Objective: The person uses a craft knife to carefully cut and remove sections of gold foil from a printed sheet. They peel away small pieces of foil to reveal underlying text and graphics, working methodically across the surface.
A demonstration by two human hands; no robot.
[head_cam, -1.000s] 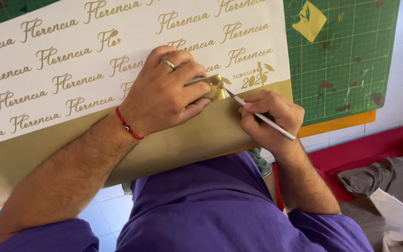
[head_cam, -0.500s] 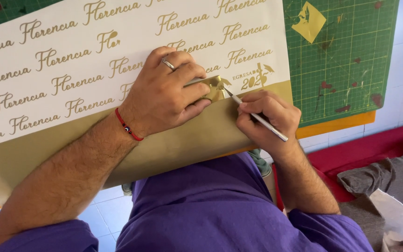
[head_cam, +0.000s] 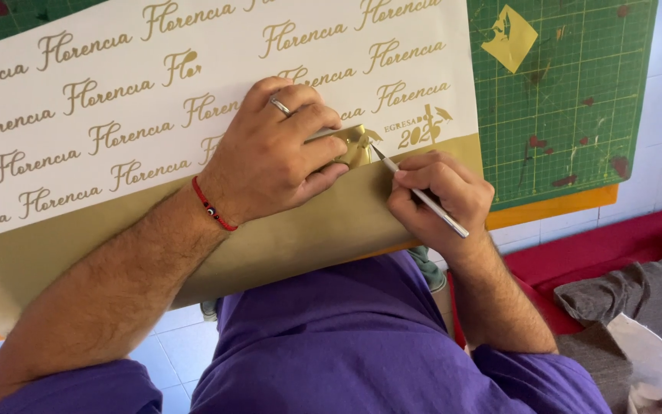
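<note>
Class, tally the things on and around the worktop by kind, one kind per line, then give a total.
Hands: 2, left hand, right hand
Weeding tools: 1
Gold vinyl sheets: 1
Green cutting mats: 1
Red bracelets: 1
Rings: 1
Total: 7

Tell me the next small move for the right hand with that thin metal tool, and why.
Probably keep lifting the loose gold vinyl scrap with the tip of the thin silver weeding tool. The right hand holds the tool like a pen with its point at that scrap, beside a small gold design. The left hand presses the white sheet with gold lettering flat, pinching the scrap's edge.
</note>
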